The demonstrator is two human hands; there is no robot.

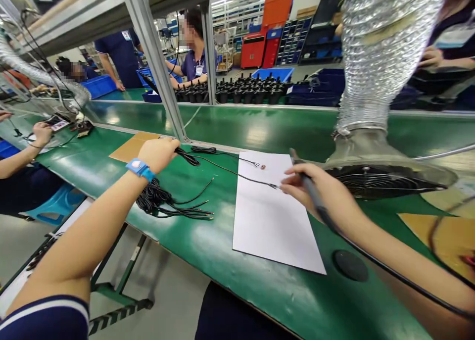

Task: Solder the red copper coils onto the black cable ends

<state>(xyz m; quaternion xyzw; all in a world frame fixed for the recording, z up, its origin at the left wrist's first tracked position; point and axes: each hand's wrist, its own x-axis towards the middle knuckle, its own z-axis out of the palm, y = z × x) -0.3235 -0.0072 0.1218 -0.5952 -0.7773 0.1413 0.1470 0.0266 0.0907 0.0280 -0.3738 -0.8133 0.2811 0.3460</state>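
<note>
My left hand [158, 154], with a blue band at the wrist, is closed round a coiled black cable [189, 157]. One end of this cable runs right across a white sheet [272, 236], its thin split wires reaching my right fingertips. My right hand [315, 184] grips a corded soldering iron [314, 200], blurred by motion, its tip pointing up and away. Another coiled black cable [203, 149] lies behind, its split wires resting on the sheet near a small copper-coloured piece [263, 167]. Below my left wrist lies a heap of black cables [154, 197] with ends fanned right.
A fume hood [365, 157] on a silver duct [365, 72] hangs close by my right hand. A black round disc [350, 265] sits on the green bench [237, 280]. Brown cardboard [128, 148] lies behind my left hand. Co-workers sit and stand beyond and to the left.
</note>
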